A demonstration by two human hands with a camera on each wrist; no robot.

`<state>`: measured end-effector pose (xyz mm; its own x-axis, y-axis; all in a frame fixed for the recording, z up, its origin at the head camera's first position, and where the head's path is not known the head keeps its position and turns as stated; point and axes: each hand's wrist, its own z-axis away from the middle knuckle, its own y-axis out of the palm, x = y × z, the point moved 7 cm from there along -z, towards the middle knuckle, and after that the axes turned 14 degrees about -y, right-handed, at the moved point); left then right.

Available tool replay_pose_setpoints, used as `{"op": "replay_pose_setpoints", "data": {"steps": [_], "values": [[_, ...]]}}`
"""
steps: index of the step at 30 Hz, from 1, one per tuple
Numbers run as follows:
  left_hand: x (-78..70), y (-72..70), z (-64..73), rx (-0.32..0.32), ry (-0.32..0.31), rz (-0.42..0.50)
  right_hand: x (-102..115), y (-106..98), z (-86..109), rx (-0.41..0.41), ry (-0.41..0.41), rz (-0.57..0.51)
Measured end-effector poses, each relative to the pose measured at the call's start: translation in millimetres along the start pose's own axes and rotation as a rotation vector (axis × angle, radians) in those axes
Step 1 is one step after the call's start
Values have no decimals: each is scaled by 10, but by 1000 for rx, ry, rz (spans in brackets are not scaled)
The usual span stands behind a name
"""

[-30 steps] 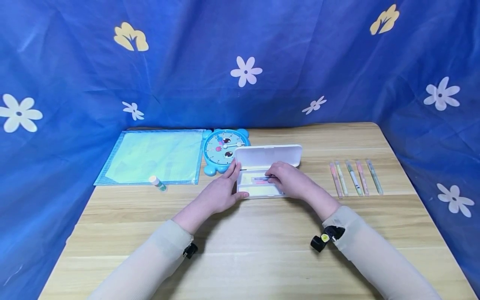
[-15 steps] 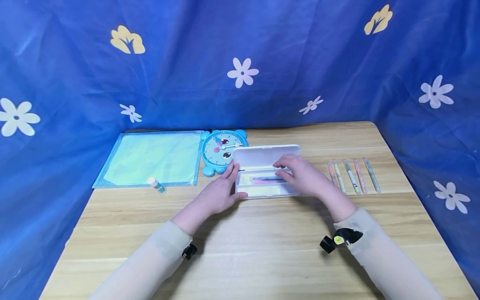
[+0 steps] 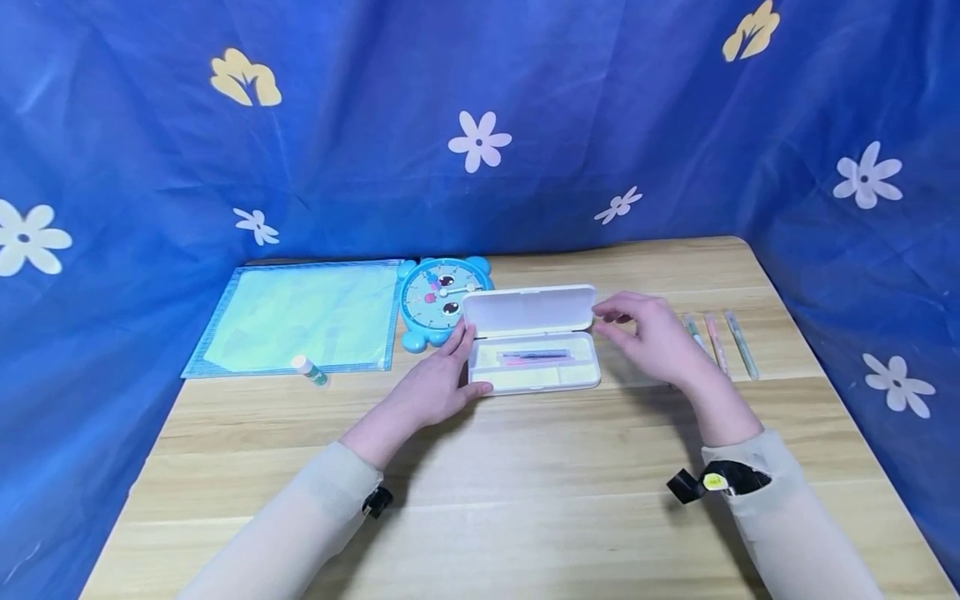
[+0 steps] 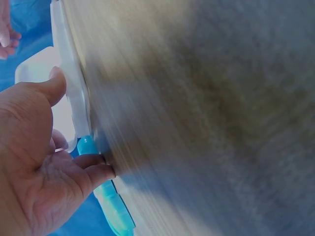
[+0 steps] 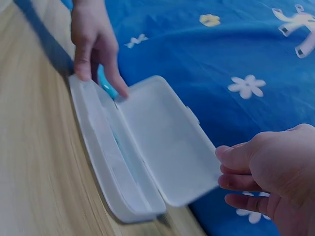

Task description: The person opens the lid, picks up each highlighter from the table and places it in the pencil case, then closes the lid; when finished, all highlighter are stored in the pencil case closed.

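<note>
A white pencil case [image 3: 534, 379] lies on the table with its lid [image 3: 532, 310] raised. Inside, pens [image 3: 536, 357], dark and pink, rest in the rear compartment. My left hand [image 3: 431, 383] grips the case's left end, thumb at the front corner and fingers spread back along the side toward the hinge; the left wrist view shows the thumb [image 4: 56, 81] on the wall. My right hand [image 3: 656, 337] is at the lid's right edge, fingers loosely bent and thumb apart below them. In the right wrist view, its fingertips [image 5: 224, 152] overlap the lid's outer edge, with nothing held.
A blue toy clock [image 3: 435, 321] lies behind my left hand, partly covered by the case. Further left are a mesh zip pouch [image 3: 300, 321] and a small white-capped glue stick [image 3: 311, 370]. Several pens [image 3: 742, 346] lie at the right, some behind my right hand. A blue curtain [image 3: 375, 167] borders the table.
My right hand has come out of the case, leaving the pens inside, and moved right past the lid's edge. My left hand has stayed at the case's left end.
</note>
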<state>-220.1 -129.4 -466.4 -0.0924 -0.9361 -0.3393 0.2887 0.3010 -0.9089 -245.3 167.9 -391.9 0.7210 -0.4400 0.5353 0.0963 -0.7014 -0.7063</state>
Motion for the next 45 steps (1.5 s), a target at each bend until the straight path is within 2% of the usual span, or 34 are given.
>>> {"op": "replay_pose_setpoints", "data": {"steps": [6, 10, 14, 19, 24, 30, 36, 42, 45], "values": [[-2, 0, -8, 7, -4, -2, -204, -166, 180, -47, 103, 41], [-5, -1, -12, 10, -2, -5, -337, -256, 316, -63, 202, 64], [-12, -10, -13, 8, -2, -2, -455, -331, 463, -90, 286, 126], [-15, -16, -10, 8, -2, 1, -583, -322, 625, -81, 349, 207], [-11, -24, -7, 4, -1, 1, -680, -238, 740, -40, 406, 242], [-16, -20, 1, 6, 0, 4, -746, -137, 805, -1, 436, 287], [-15, -34, 11, -7, 3, 2, -755, -91, 793, -10, 434, 290], [-25, -26, 14, -8, 9, -4, -743, -77, 784, -4, 439, 233], [-27, -25, 11, -12, 15, -4, -700, -110, 752, -36, 429, 196]]}}
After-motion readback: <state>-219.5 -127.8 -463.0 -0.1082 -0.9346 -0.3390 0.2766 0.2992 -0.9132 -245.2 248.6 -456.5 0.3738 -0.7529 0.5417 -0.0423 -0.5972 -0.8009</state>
